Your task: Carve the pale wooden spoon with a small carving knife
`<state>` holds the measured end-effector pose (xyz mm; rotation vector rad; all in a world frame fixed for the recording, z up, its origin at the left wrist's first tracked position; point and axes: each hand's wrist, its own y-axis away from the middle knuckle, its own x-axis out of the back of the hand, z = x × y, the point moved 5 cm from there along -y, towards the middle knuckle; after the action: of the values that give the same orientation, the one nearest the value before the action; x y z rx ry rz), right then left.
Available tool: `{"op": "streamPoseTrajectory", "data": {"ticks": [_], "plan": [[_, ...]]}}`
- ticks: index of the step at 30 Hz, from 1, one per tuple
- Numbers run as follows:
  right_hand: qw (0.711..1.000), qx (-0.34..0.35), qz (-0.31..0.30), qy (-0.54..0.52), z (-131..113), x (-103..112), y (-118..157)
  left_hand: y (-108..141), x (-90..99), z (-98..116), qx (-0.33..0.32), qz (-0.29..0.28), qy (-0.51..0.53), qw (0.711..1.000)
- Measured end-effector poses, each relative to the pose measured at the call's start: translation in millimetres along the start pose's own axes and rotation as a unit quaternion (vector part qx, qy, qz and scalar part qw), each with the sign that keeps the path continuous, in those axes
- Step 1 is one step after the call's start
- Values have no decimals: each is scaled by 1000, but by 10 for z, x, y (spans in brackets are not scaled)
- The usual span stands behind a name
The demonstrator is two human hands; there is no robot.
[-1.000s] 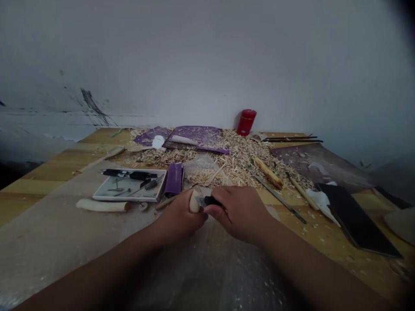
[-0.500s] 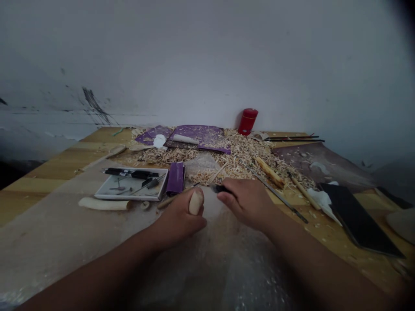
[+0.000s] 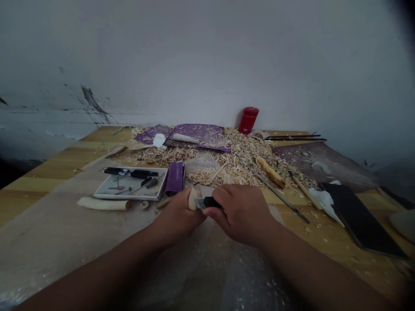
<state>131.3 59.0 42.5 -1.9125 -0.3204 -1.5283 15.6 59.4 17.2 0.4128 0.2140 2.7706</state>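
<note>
My left hand (image 3: 177, 214) grips a pale carved piece of wood or bone (image 3: 194, 198), its rounded end sticking up past my fingers. My right hand (image 3: 241, 214) is closed around a black-handled carving knife (image 3: 209, 202). Its short steel blade rests against the pale piece, and my fingers hide most of the handle. The two hands nearly touch, with the piece and blade between them. The lower part of the piece is hidden in my left fist.
Bubble wrap (image 3: 207, 276) lies under my hands on a wooden table (image 3: 35, 185). Wood shavings (image 3: 246, 166) are heaped behind them. A white tray of tools (image 3: 131, 183), a purple abrasive sheet (image 3: 175, 178), a long steel file (image 3: 275, 191), a dark board (image 3: 359, 220) and a red canister (image 3: 248, 120) surround the work.
My right hand has moved left and back to the pale piece, bringing the knife blade against it. Half a second ago the hands stood apart; a second ago they were together.
</note>
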Motion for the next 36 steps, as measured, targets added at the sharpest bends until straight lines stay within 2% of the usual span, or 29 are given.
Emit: {"op": "streamPoseTrajectory", "data": {"ticks": [8,10,12,14,16,17,19,22,25,30,36], "plan": [[1000,4,-2,-18,-25,24,-10,13,32,9,-5,14,-56,998],[1000,3,-10,-14,32,8,-32,33,40,27,-17,24,-79,996],[999,-37,-19,10,213,-5,-59,79,16,57,-37,16,-111,993],[992,-120,-26,44,488,2,-68,136,-31,82,-56,-11,-134,989],[979,-194,10,66,714,62,-54,165,-52,81,-57,-29,-129,990],[979,-194,25,54,747,83,-53,160,-37,71,-50,-21,-121,991],[987,-155,29,27,670,90,-61,115,10,33,-30,-2,-105,994],[997,-70,6,-10,363,57,-67,23,67,-51,0,12,-73,997],[999,-24,-5,-40,124,26,-52,-22,84,-113,19,21,-53,998],[999,8,-14,-43,6,-9,-27,-2,28,-75,15,2,-25,1000],[1000,9,-13,-15,-87,-12,-13,0,-1,-9,7,-21,-5,1000]]}}
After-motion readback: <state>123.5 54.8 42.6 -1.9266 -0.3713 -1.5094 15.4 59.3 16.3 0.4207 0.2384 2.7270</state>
